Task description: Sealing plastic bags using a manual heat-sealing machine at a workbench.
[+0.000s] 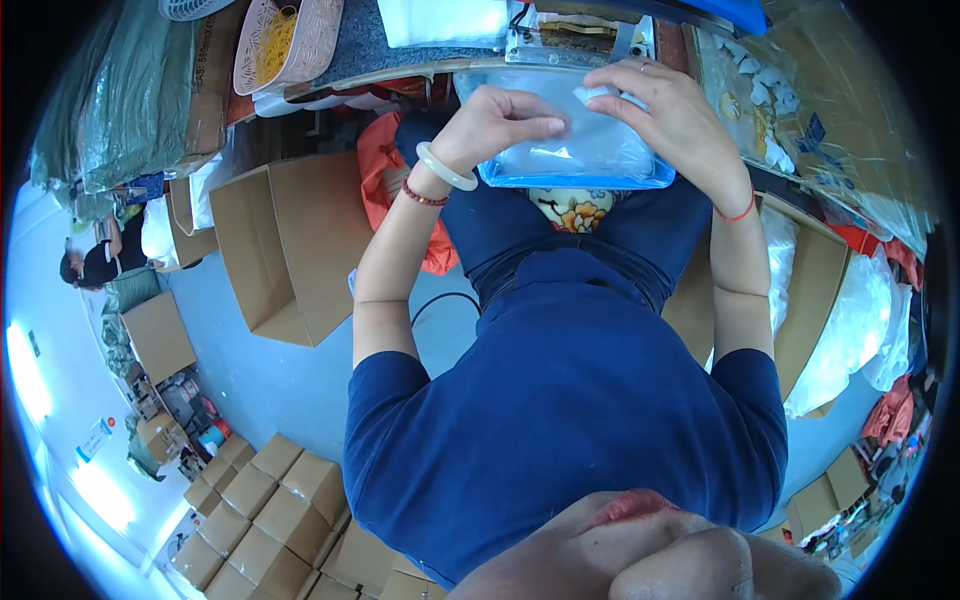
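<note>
My left hand, with a pale bangle and a dark red bead bracelet at its wrist, hovers over a shallow blue tray on my lap. Its thumb and fingers are drawn together; a smear at the fingertips hides what they hold, if anything. To its right, my right hand pinches a small white piece between thumb and fingers. Clear plastic bags lie in the tray below both hands. The two hands are apart.
A pink basket of yellow bands and a metal machine are on the workbench ahead. Open cardboard boxes flank my legs. Stacked cartons are behind at left. Another person is far left. Small white pieces lie at right.
</note>
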`<action>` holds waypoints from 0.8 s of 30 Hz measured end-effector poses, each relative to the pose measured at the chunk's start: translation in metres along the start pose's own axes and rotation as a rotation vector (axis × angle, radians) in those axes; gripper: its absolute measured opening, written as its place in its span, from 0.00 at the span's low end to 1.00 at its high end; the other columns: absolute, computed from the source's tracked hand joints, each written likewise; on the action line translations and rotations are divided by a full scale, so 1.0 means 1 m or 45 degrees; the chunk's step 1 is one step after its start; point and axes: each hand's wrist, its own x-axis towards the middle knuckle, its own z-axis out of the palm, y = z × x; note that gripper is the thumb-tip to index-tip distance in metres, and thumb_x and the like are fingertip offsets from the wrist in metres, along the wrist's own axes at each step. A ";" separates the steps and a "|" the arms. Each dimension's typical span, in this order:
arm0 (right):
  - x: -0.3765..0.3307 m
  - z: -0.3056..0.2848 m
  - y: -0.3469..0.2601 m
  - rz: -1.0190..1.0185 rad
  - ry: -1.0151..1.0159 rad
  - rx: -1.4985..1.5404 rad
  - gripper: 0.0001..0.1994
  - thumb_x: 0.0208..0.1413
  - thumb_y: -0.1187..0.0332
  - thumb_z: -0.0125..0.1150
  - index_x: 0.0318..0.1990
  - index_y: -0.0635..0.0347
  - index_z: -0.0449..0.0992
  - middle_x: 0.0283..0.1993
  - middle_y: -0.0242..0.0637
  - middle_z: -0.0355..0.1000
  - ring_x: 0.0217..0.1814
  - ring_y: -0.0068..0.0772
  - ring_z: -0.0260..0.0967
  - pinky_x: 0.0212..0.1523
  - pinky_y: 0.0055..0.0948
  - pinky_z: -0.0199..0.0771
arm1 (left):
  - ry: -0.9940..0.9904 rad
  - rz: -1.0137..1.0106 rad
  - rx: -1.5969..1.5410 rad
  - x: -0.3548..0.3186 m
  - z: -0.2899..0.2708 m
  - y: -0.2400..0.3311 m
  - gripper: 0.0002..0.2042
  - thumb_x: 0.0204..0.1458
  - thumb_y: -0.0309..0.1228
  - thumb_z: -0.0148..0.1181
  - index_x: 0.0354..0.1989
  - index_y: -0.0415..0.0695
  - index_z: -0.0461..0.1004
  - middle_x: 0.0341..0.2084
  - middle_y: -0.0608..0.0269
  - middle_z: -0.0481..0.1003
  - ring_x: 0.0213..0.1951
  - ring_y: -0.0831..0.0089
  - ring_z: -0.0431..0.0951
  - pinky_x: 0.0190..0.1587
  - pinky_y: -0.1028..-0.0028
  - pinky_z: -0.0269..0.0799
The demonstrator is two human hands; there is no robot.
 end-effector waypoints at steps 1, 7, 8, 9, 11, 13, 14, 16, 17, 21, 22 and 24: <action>0.003 0.002 0.004 0.044 -0.101 0.001 0.16 0.58 0.59 0.60 0.49 0.57 0.78 0.45 0.41 0.77 0.47 0.41 0.74 0.48 0.34 0.72 | 0.000 -0.035 0.017 0.004 0.000 -0.004 0.10 0.55 0.29 0.64 0.41 0.36 0.81 0.34 0.62 0.81 0.34 0.79 0.79 0.39 0.81 0.74; -0.008 -0.004 0.061 0.202 0.343 -0.244 0.15 0.62 0.59 0.56 0.50 0.57 0.76 0.47 0.43 0.76 0.46 0.46 0.74 0.47 0.38 0.73 | 0.001 -0.232 -0.840 0.059 -0.002 -0.033 0.11 0.57 0.26 0.59 0.44 0.30 0.76 0.42 0.48 0.79 0.44 0.57 0.82 0.46 0.65 0.81; -0.019 -0.010 0.075 0.046 0.567 -0.724 0.15 0.62 0.59 0.55 0.50 0.57 0.76 0.49 0.43 0.76 0.48 0.46 0.74 0.47 0.39 0.74 | 0.022 -0.209 -0.858 0.067 -0.003 -0.036 0.11 0.57 0.26 0.59 0.44 0.30 0.76 0.42 0.48 0.79 0.44 0.57 0.82 0.46 0.65 0.81; -0.027 -0.012 0.091 0.438 0.571 -0.715 0.15 0.62 0.59 0.54 0.51 0.56 0.75 0.49 0.44 0.75 0.48 0.48 0.73 0.48 0.41 0.73 | 0.056 -0.279 -0.908 0.076 -0.005 -0.037 0.11 0.58 0.26 0.59 0.44 0.30 0.76 0.42 0.48 0.79 0.43 0.58 0.82 0.46 0.64 0.81; -0.032 -0.011 0.126 0.766 0.630 -0.711 0.16 0.62 0.59 0.54 0.52 0.55 0.74 0.50 0.45 0.75 0.49 0.50 0.73 0.48 0.43 0.73 | 0.154 -0.241 -0.942 0.081 0.000 -0.039 0.11 0.58 0.25 0.59 0.44 0.30 0.75 0.43 0.49 0.79 0.40 0.60 0.82 0.47 0.63 0.80; -0.035 -0.004 0.151 0.554 0.728 -1.292 0.17 0.61 0.60 0.54 0.55 0.54 0.72 0.49 0.48 0.74 0.49 0.55 0.71 0.49 0.46 0.72 | 0.139 -0.292 -0.979 0.078 0.001 -0.038 0.12 0.57 0.26 0.60 0.44 0.30 0.76 0.42 0.50 0.79 0.38 0.62 0.82 0.46 0.65 0.81; -0.036 -0.001 0.161 0.462 0.812 -1.313 0.17 0.61 0.60 0.54 0.55 0.54 0.72 0.49 0.48 0.74 0.49 0.55 0.71 0.49 0.46 0.72 | 0.085 -0.180 -1.027 0.075 0.000 -0.036 0.12 0.56 0.27 0.62 0.43 0.30 0.77 0.40 0.51 0.80 0.37 0.63 0.82 0.44 0.67 0.81; -0.039 0.008 0.170 0.746 0.614 -0.921 0.18 0.61 0.60 0.54 0.57 0.52 0.71 0.47 0.49 0.73 0.48 0.59 0.69 0.49 0.47 0.71 | 0.185 -0.238 -0.582 0.064 -0.009 -0.036 0.14 0.57 0.30 0.61 0.46 0.32 0.76 0.40 0.53 0.80 0.38 0.65 0.82 0.44 0.69 0.80; -0.039 0.011 0.172 0.716 0.633 -0.909 0.18 0.61 0.60 0.54 0.57 0.52 0.71 0.47 0.49 0.73 0.48 0.59 0.69 0.49 0.47 0.71 | 0.206 -0.339 -0.127 0.059 -0.016 -0.036 0.16 0.58 0.32 0.61 0.49 0.34 0.76 0.40 0.55 0.80 0.40 0.67 0.82 0.43 0.71 0.79; -0.044 0.017 0.168 0.584 0.802 -0.789 0.17 0.60 0.63 0.55 0.56 0.53 0.71 0.46 0.48 0.73 0.48 0.57 0.70 0.48 0.47 0.71 | 1.034 0.685 0.914 0.058 -0.066 -0.052 0.19 0.53 0.38 0.64 0.50 0.40 0.76 0.49 0.49 0.76 0.51 0.56 0.77 0.53 0.58 0.71; -0.045 0.017 0.167 0.458 0.865 -0.778 0.16 0.60 0.65 0.55 0.56 0.53 0.71 0.46 0.48 0.73 0.48 0.56 0.70 0.48 0.46 0.72 | 0.902 0.660 1.255 0.051 -0.070 -0.064 0.21 0.52 0.38 0.64 0.53 0.42 0.74 0.53 0.50 0.73 0.56 0.57 0.72 0.58 0.58 0.66; -0.045 0.016 0.166 0.570 0.773 -0.780 0.16 0.60 0.66 0.55 0.56 0.53 0.71 0.47 0.48 0.73 0.48 0.56 0.70 0.48 0.46 0.71 | 0.699 0.600 1.695 0.041 -0.073 -0.089 0.24 0.51 0.36 0.64 0.58 0.46 0.70 0.58 0.56 0.70 0.62 0.61 0.67 0.65 0.60 0.58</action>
